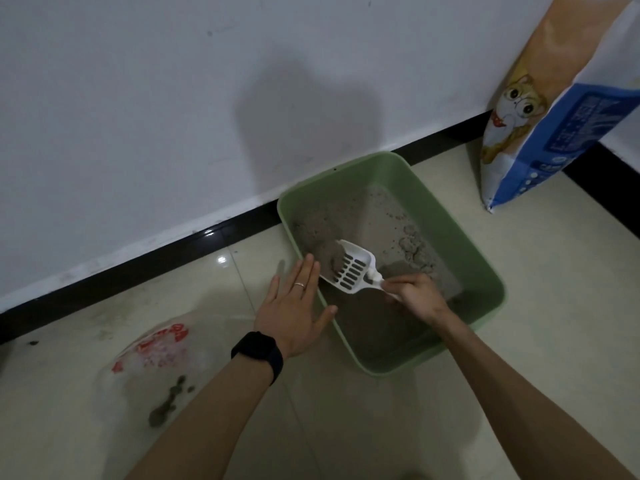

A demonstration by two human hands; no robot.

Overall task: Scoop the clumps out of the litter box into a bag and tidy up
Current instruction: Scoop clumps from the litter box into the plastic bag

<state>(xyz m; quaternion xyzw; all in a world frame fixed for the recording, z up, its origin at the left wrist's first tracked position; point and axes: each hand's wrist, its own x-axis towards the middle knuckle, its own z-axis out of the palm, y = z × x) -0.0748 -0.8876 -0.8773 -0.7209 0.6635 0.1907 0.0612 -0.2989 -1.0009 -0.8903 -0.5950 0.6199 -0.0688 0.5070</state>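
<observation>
A green litter box holding grey litter stands on the tiled floor by the wall. My right hand grips the handle of a white slotted scoop, whose front edge carries a grey clump over the left side of the box. Flat against the box's left rim lies my left hand, fingers straight, a ring on one finger and a black watch on the wrist. A clear plastic bag with red print lies on the floor to the left, with dark clumps inside it.
A tall litter sack, blue and orange with a cartoon cat, leans in the corner at the right. A white wall with a black skirting board runs behind the box. Pale glossy tiles surround everything.
</observation>
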